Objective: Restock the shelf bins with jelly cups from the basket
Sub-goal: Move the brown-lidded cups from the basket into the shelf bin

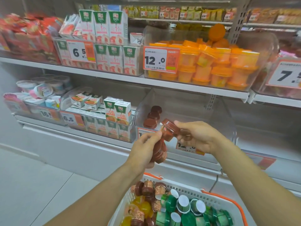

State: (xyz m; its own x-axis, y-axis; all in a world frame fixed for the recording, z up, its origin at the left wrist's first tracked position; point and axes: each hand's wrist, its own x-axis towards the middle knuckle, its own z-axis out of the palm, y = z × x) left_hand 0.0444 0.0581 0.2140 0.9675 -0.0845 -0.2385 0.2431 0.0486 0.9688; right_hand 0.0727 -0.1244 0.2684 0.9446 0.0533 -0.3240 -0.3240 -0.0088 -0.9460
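Observation:
My left hand (145,149) grips a short stack of brown jelly cups (159,151) in front of the lower shelf. My right hand (198,136) pinches one brown jelly cup (169,129) at the top of that stack, tilted, just before a clear shelf bin (187,108). Three brown cups (153,116) lie in the bin's left part. Below, a white basket (192,190) with orange handles holds brown, green and yellow jelly cups (179,207).
Above, a clear bin (244,82) is packed with orange jelly cups behind a 12.0 price tag (160,59). Juice cartons (117,115) fill the bin to the left of the brown cups. Yogurt tubs (42,92) sit further left. Grey floor lies at the lower left.

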